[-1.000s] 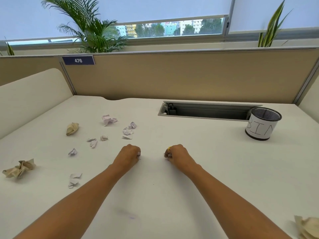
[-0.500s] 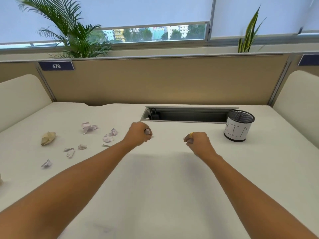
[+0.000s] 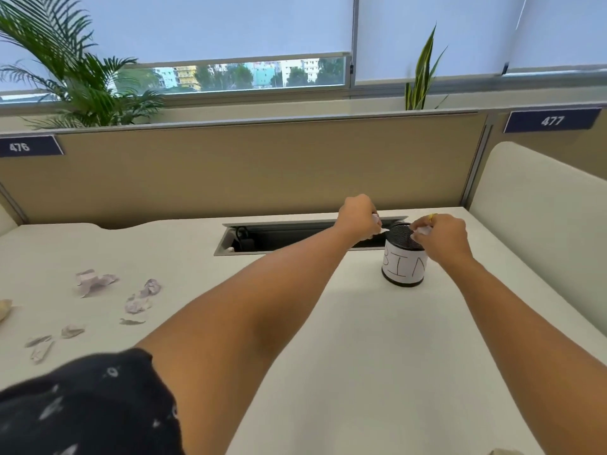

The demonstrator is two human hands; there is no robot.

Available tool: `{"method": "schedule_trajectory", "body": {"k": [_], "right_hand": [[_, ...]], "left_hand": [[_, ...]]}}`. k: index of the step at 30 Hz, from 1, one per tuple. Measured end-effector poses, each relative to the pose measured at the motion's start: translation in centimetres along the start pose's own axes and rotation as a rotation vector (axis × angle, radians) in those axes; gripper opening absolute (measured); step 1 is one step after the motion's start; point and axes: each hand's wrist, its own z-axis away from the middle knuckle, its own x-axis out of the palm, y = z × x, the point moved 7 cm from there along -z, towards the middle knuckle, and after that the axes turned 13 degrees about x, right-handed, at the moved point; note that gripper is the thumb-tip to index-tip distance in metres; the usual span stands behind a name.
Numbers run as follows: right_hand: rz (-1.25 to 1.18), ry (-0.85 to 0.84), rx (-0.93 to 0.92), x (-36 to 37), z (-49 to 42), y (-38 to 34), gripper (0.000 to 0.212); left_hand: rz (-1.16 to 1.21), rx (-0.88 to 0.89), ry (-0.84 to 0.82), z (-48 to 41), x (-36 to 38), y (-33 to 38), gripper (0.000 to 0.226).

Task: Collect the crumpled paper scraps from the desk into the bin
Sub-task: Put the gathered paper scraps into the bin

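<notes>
1. Both hands have moved from low over the middle of the tabletop up to the bin at the far right. A second ago they were well apart from it.
2. The left hand is curled round a small pale scrap that peeps out at the fingertips. It hangs just left of the bin's rim, over the cable slot rather than over the opening.
3. The right hand pinches a second scrap right above the bin's mesh mouth.
4. Neither piece has been let go, so nothing from this trip is in the bin yet. Whether it already holds paper cannot be told.
5. The right hand looks ready to drop. The left probably needs a short shift rightward first, or its scrap may fall into the slot.
6. The loose scraps lie scattered on the left of the tabletop, with a tan scrap at the left edge. With that many left, the task is likely far from done, and more trips to the left side are due.
</notes>
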Motion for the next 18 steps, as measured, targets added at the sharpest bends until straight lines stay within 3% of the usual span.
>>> {"method": "schedule_trajectory", "body": {"k": [6,10,13,18], "right_hand": [[-0.006,0.001,-0.002,0.0,-2.1,0.5,0.025],[0.049,-0.039,0.027,0.5,-3.0,0.8,0.034],[0.071,-0.072,0.006,0.7,-3.3,0.8,0.038],[0.103,-0.118,-0.008,0.9,-3.4,0.9,0.045]], "left_hand": [[-0.053,0.012,-0.05,-4.3,2.8,1.1,0.021],[-0.124,-0.019,-0.126,-5.6,4.2,1.3,0.007],[-0.148,-0.056,-0.153,-6.4,5.1,0.9,0.032],[-0.034,-0.059,-0.171,-6.7,5.8,1.2,0.013]]}}
